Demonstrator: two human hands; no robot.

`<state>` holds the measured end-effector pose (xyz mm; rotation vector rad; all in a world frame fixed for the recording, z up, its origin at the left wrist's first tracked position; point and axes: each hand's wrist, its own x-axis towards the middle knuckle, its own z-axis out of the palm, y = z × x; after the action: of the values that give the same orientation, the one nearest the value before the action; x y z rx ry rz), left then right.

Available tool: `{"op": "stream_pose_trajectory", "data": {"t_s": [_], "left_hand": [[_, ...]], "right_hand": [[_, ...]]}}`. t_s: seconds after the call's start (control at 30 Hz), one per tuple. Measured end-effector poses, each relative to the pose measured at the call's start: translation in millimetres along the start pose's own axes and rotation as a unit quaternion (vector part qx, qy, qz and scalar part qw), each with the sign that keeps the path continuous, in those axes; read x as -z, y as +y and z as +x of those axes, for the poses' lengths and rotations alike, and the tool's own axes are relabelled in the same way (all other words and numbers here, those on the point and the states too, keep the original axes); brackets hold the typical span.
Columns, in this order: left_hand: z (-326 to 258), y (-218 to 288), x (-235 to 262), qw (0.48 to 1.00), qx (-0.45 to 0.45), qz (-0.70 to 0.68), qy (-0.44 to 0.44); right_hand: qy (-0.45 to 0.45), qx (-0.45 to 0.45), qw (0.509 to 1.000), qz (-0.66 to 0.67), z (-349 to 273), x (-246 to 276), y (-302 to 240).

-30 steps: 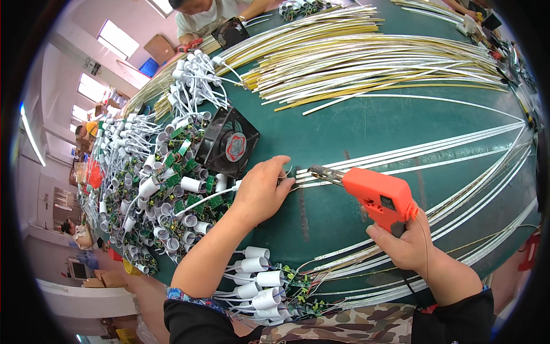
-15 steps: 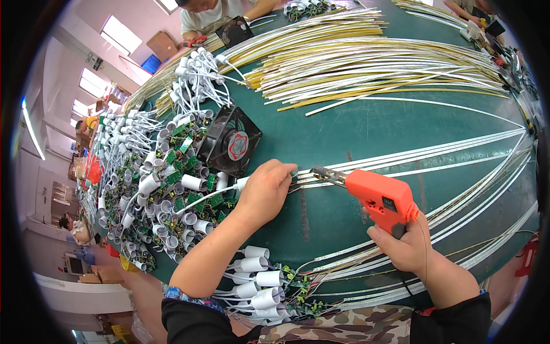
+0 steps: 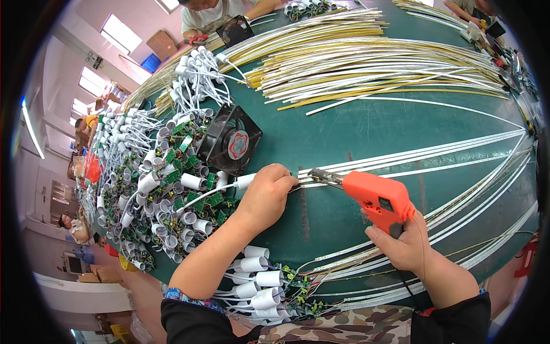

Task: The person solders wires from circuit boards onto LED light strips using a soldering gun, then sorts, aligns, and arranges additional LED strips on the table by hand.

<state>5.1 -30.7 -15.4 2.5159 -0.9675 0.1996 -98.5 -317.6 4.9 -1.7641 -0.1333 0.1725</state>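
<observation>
My right hand (image 3: 405, 246) is wrapped round the handle of an orange soldering gun (image 3: 378, 195). Its metal tip points left and rests over the left ends of several white LED strips (image 3: 395, 159). Close to that tip, the fingers of my left hand (image 3: 268, 192) are pinched together. They mostly hide a small green circuit board, and thin wires (image 3: 295, 188) emerge beside the fingertips. Against the back of this hand lies a white cylindrical lamp housing (image 3: 245, 182) with a white cable running left.
A black square fan (image 3: 232, 140) stands beyond my left hand. Piled housings with circuit boards (image 3: 166, 200) cover the left side. More housings (image 3: 266, 279) with wired strips lie close to me. Bundled strips (image 3: 372, 63) stretch across the back, where a person (image 3: 212, 14) sits.
My left hand has turned and lowered slightly, hiding the green board edge that showed at its fingertips. The soldering gun has shifted slightly left.
</observation>
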Motion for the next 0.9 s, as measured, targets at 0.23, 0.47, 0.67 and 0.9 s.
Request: {"op": "stream_pose_trajectory", "data": {"t_s": [0.23,0.47,0.67,0.9], "left_hand": [[1.4,-1.6,-2.8,0.999,-0.029,0.027,-0.01],[1.4,-1.6,-2.3,0.999,-0.04,0.018,0.0],[0.3,-1.6,-2.5,0.999,-0.042,0.009,0.004],[2.6,0.3,-1.3,0.999,-0.034,0.022,0.0]], "right_hand": [[0.007,0.067,0.998,-0.022,7.9,-8.5,6.4],[0.008,0.086,0.996,-0.034,11.7,-14.6,7.5],[-0.001,0.087,0.995,-0.048,11.4,-14.7,5.8],[-0.007,0.09,0.993,-0.079,11.4,-11.5,0.8]]}}
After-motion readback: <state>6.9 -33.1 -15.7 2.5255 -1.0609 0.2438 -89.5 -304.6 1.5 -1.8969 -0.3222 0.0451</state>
